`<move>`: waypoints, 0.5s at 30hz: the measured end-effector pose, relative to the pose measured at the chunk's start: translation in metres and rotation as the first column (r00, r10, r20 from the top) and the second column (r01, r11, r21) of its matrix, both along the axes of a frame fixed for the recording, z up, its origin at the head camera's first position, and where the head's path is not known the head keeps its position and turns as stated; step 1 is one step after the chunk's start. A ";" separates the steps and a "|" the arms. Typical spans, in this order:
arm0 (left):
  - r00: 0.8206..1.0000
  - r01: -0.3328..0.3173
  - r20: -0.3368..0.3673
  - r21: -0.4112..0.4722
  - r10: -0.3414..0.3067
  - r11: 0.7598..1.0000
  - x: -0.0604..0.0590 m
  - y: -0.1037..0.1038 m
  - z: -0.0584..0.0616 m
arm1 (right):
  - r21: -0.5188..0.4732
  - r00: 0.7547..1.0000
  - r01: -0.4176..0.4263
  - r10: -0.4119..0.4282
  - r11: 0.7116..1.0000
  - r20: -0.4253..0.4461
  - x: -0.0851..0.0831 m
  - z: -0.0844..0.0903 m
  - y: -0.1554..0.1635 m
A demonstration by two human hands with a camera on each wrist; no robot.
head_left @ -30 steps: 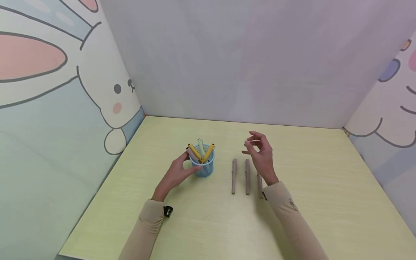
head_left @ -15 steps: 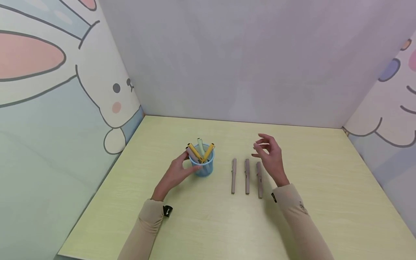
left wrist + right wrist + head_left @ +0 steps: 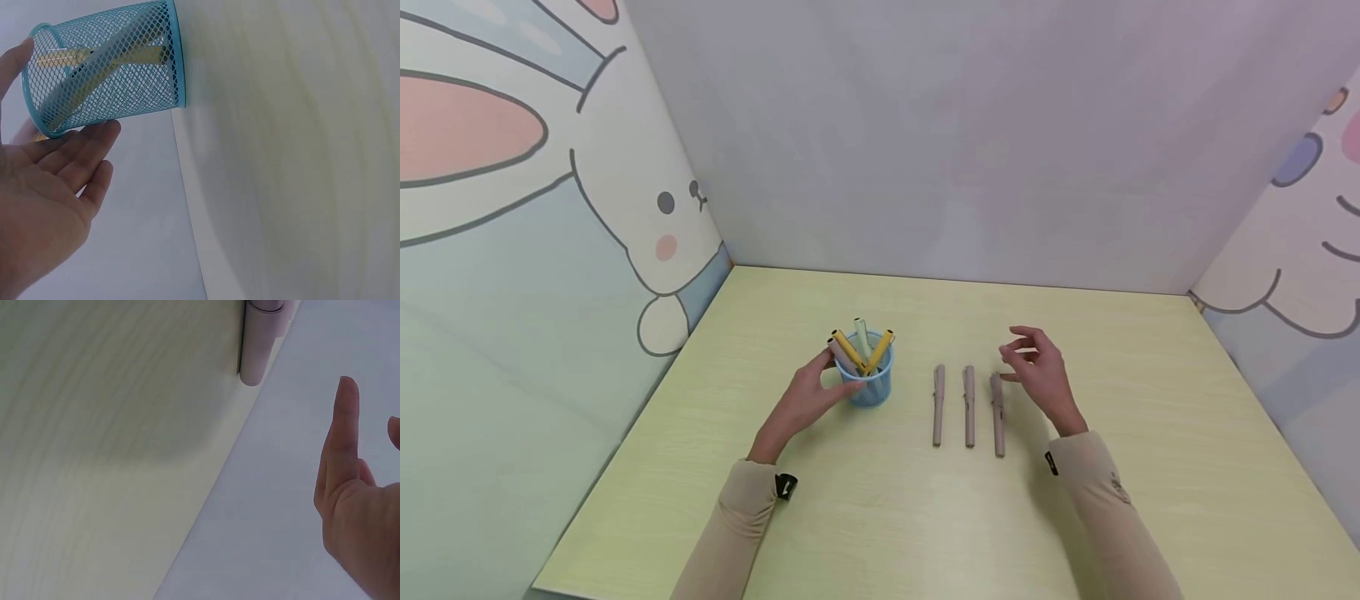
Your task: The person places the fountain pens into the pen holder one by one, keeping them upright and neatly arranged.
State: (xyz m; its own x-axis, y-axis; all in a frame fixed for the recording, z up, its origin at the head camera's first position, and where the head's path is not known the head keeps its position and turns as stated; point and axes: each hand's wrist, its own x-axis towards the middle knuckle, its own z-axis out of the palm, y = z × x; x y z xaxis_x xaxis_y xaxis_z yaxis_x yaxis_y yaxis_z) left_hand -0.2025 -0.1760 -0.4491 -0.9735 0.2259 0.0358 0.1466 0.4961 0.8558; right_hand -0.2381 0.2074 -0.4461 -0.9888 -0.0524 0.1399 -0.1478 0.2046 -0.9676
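Left hand (image 3: pixel 801 400) steadies the blue mesh pen cup (image 3: pixel 868 385), fingers straight against its side. Right hand (image 3: pixel 1045 377) hovers relaxed, holding nothing, just beside the rightmost of three taupe pens (image 3: pixel 997 412), apparently clear of it.

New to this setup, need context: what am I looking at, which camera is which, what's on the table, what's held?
No machine here: a person works with bare hands. One camera sits on the head; one on each wrist looks at that hand. On the table stands a blue mesh cup with pens in it, and three brownish pens lie side by side. The left hand touches the cup's side with open fingers. The right hand hovers by the rightmost pen, holding nothing.
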 end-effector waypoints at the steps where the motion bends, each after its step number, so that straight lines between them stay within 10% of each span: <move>1: 1.000 0.000 0.000 -0.001 0.000 1.000 0.000 0.000 0.000 | 0.006 1.000 0.001 -0.001 1.000 0.017 0.000 -0.001 0.001; 15: 1.000 -0.001 0.002 0.002 0.001 1.000 -0.002 0.000 -0.001 | 0.123 0.984 -0.030 0.007 0.992 0.180 0.005 -0.005 0.009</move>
State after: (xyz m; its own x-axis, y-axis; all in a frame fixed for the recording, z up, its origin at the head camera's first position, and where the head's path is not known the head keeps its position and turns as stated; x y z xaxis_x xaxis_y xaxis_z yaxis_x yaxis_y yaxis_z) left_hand -0.2042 -0.1756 -0.4498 -0.9738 0.2247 0.0342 0.1443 0.4948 0.8570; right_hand -0.2334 0.2167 -0.4513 -0.9959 -0.0769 -0.0474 0.0200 0.3240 -0.9458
